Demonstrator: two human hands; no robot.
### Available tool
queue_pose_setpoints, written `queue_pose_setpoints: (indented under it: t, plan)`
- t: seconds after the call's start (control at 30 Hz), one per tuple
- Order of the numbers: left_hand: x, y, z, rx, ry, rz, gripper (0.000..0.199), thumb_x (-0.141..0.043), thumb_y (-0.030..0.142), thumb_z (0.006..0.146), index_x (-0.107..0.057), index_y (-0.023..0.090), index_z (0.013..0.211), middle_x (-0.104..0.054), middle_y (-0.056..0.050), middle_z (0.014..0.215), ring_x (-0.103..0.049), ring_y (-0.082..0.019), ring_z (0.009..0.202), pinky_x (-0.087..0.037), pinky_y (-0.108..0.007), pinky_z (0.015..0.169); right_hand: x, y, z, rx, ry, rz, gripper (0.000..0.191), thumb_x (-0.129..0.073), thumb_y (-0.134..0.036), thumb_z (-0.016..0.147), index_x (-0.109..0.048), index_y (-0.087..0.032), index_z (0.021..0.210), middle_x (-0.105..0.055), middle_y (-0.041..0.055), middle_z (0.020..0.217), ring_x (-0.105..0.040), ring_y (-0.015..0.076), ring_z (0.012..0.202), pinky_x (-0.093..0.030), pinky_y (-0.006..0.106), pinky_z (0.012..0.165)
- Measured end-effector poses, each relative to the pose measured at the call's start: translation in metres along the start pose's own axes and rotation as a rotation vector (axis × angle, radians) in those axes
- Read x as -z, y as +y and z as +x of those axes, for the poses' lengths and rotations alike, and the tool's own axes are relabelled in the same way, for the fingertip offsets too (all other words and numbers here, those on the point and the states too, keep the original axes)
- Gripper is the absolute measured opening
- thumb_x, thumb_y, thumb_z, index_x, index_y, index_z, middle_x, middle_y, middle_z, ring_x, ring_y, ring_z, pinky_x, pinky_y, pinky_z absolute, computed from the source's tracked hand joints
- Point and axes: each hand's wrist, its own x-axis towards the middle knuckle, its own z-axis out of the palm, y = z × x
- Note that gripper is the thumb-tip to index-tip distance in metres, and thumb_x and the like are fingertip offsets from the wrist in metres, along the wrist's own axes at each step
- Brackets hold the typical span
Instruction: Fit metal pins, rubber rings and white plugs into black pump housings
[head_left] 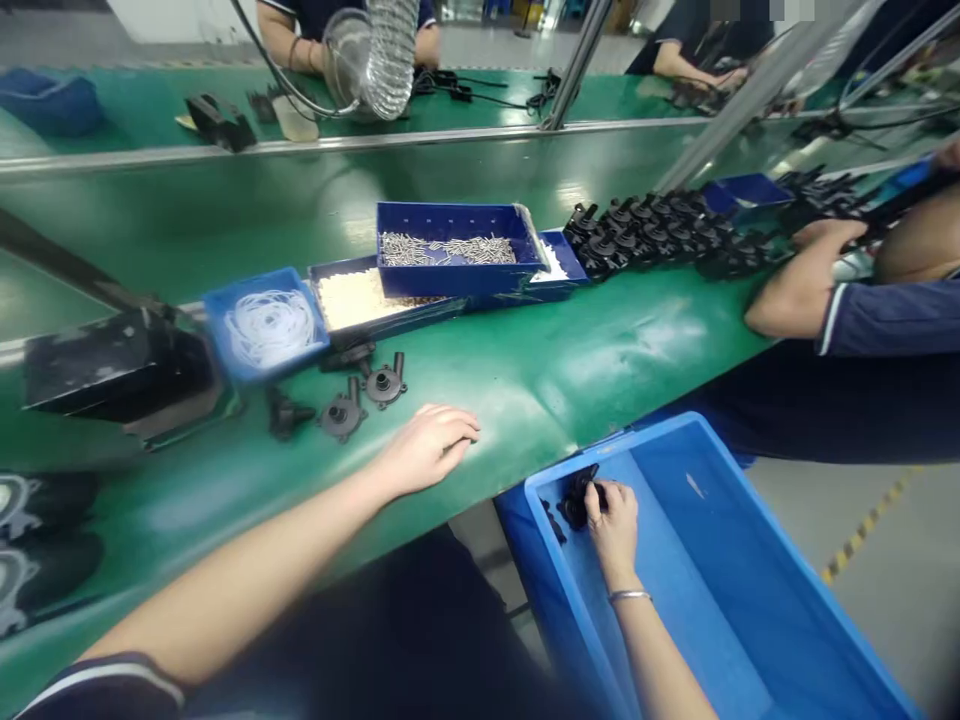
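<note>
My right hand (615, 525) reaches into a large blue bin (727, 540), its fingers closed on a black plastic pump housing (576, 498) near the bin's far left corner. Another dark part (553, 522) lies beside it against the wall. My left hand (431, 448) rests on the green tabletop (525, 400), fingers loosely bent and thumb a little apart, with nothing visible in it. Just left of that hand are two round black housings with spouts, one nearer (341, 412) and one farther (385, 383). More black parts (287, 413) lie next to them.
Behind stand a blue tray of white rings (270, 325), a bin of cream-coloured bits (356, 300) and a tray of metal pins (450, 250). Black housings (645, 230) are piled at right, near a co-worker's arm (802, 280). A black fixture (120, 370) stands left.
</note>
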Motion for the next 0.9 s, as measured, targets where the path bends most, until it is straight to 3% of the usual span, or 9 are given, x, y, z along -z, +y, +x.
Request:
queue_pose_setpoints:
  t: [0.13, 0.2, 0.33, 0.43, 0.53, 0.67, 0.73, 0.8, 0.9]
  plan:
    - [0.001, -0.001, -0.002, -0.004, -0.007, -0.026, 0.019, -0.049, 0.017, 0.095, -0.065, 0.023, 0.104, -0.071, -0.004, 0.117, -0.063, -0.021, 0.114, -0.044, -0.041, 0.099, -0.005, -0.007, 0.000, -0.013, 0.013, -0.007, 0.038, -0.046, -0.053, 0.092, -0.061, -0.020, 0.084, -0.061, 0.0082, 0.086, -0.055, 0.0261, 0.087, -0.043, 0.046, 0.086]
    - [0.000, -0.002, -0.002, -0.005, -0.013, -0.032, 0.020, -0.049, 0.017, 0.095, -0.065, 0.023, 0.105, -0.070, -0.004, 0.118, -0.063, -0.022, 0.114, -0.044, -0.042, 0.100, 0.002, -0.009, 0.003, -0.050, 0.087, -0.017, 0.039, -0.043, -0.053, 0.094, -0.058, -0.020, 0.082, -0.059, 0.0068, 0.082, -0.054, 0.0245, 0.083, -0.044, 0.042, 0.081]
    - [-0.001, -0.003, -0.002, 0.002, -0.014, -0.028, 0.021, -0.049, 0.016, 0.094, -0.066, 0.023, 0.105, -0.070, -0.005, 0.117, -0.063, -0.022, 0.114, -0.044, -0.043, 0.101, 0.044, -0.031, 0.021, -0.141, 0.368, -0.061, 0.035, -0.035, -0.045, 0.100, -0.054, -0.019, 0.089, -0.056, 0.0078, 0.089, -0.053, 0.0248, 0.092, -0.041, 0.043, 0.087]
    - [0.000, 0.000, 0.000, -0.022, -0.045, -0.029, 0.020, -0.052, 0.018, 0.093, -0.066, 0.023, 0.106, -0.070, -0.005, 0.119, -0.063, -0.022, 0.115, -0.045, -0.043, 0.102, 0.073, -0.081, 0.049, -0.032, 0.470, 0.011, 0.024, -0.041, -0.037, 0.100, -0.055, -0.019, 0.095, -0.059, 0.0091, 0.101, -0.054, 0.0248, 0.103, -0.039, 0.046, 0.097]
    - [0.001, 0.004, 0.000, -0.114, -0.141, -0.043, 0.023, -0.057, 0.023, 0.091, -0.065, 0.023, 0.112, -0.066, -0.006, 0.129, -0.059, -0.022, 0.123, -0.043, -0.042, 0.108, 0.071, -0.149, 0.083, 0.219, 0.319, 0.188, 0.014, -0.051, -0.031, 0.097, -0.058, -0.020, 0.093, -0.061, 0.0078, 0.101, -0.057, 0.0235, 0.099, -0.043, 0.044, 0.094]
    - [0.004, 0.009, -0.002, -0.178, -0.243, 0.008, 0.033, -0.061, 0.028, 0.089, -0.063, 0.020, 0.122, -0.062, -0.008, 0.136, -0.055, -0.025, 0.130, -0.040, -0.042, 0.114, 0.022, -0.234, 0.117, 0.463, -0.074, 0.316, 0.013, -0.052, -0.030, 0.098, -0.061, -0.022, 0.096, -0.060, 0.0076, 0.099, -0.057, 0.0237, 0.101, -0.048, 0.043, 0.092]
    - [0.004, 0.010, -0.004, -0.163, -0.245, 0.035, 0.036, -0.062, 0.027, 0.088, -0.062, 0.021, 0.123, -0.064, -0.007, 0.133, -0.056, -0.025, 0.128, -0.044, -0.042, 0.111, 0.001, -0.264, 0.125, 0.543, -0.230, 0.359, 0.016, -0.052, -0.032, 0.098, -0.062, -0.023, 0.107, -0.058, 0.0096, 0.110, -0.056, 0.0244, 0.109, -0.048, 0.043, 0.097]
    - [0.004, 0.009, -0.006, -0.166, -0.228, 0.040, 0.038, -0.063, 0.026, 0.088, -0.061, 0.021, 0.125, -0.065, -0.007, 0.132, -0.054, -0.025, 0.129, -0.044, -0.042, 0.112, -0.006, -0.280, 0.130, 0.575, -0.274, 0.400, 0.025, -0.054, -0.034, 0.098, -0.059, -0.024, 0.121, -0.054, 0.0113, 0.124, -0.053, 0.0255, 0.119, -0.048, 0.045, 0.102]
    - [0.003, 0.006, -0.006, -0.164, -0.172, 0.050, 0.038, -0.060, 0.027, 0.090, -0.058, 0.021, 0.128, -0.057, -0.010, 0.142, -0.047, -0.025, 0.137, -0.036, -0.045, 0.118, 0.011, -0.272, 0.133, 0.509, -0.124, 0.418, 0.029, -0.052, -0.032, 0.099, -0.056, -0.024, 0.126, -0.054, 0.0124, 0.129, -0.051, 0.0262, 0.123, -0.052, 0.046, 0.096]
